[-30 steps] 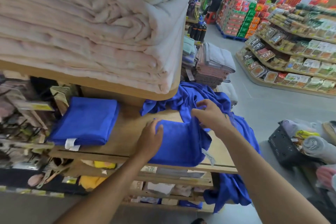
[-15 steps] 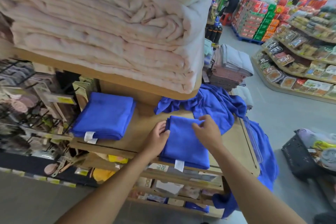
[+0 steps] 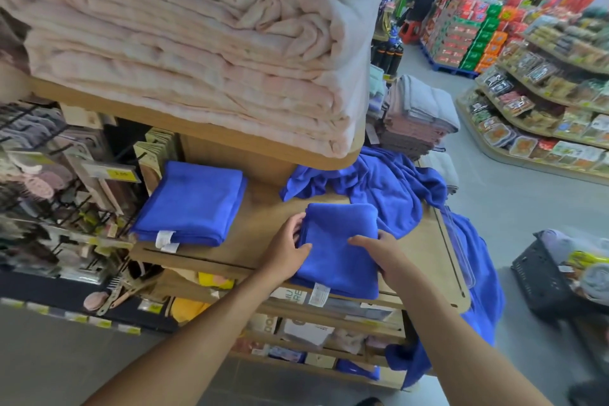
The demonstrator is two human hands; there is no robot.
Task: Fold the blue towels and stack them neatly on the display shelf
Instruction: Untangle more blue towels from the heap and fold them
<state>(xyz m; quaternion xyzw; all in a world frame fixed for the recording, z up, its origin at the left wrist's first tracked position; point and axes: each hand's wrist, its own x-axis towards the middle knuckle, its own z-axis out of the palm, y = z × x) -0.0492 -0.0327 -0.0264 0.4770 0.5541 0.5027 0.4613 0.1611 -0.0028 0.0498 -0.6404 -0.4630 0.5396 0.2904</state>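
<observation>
- Folded blue towel [image 3: 342, 241]: a compact rectangle lying on the wooden display shelf [image 3: 263, 217] near its front edge, at about 6 o'clock of the view's centre. A white label [image 3: 319, 294] hangs from its near edge.
- Left hand [image 3: 288, 249]: grip closed on the towel's 9 o'clock edge, with the thumb on top and the fingers curled against the side of the layers.
- Right hand [image 3: 379, 257]: grip pinching the 3 o'clock edge, with the thumb laid across the top face and the fingers down the side. Whether they reach underneath cannot be told.
- Step in hand: folding of this piece appears finished. It seems to be squared between both hands, ready for transfer.
- Stack of folded blue towels [image 3: 194, 204]: on the same shelf at 9 o'clock of the held piece, well apart from it, and the probable destination.
- Next move calls for: a level two-handed lift so the layers do not slide, travel toward 9 o'clock, and edges set flush with the stack, label forward to match.
- Unfolded blue towels [image 3: 379, 181]: a rumpled heap at 12 to 2 o'clock of the folded blue towel, just beside its far corner. More blue cloth trails over the shelf's end at 4 o'clock, so more folding remains.
- Appearance of the task's thing: saturated royal blue with a plush, matte nap. The far fold is rounded and layers show at the left side. It is judged soft and liable to slump if held by one edge.
</observation>
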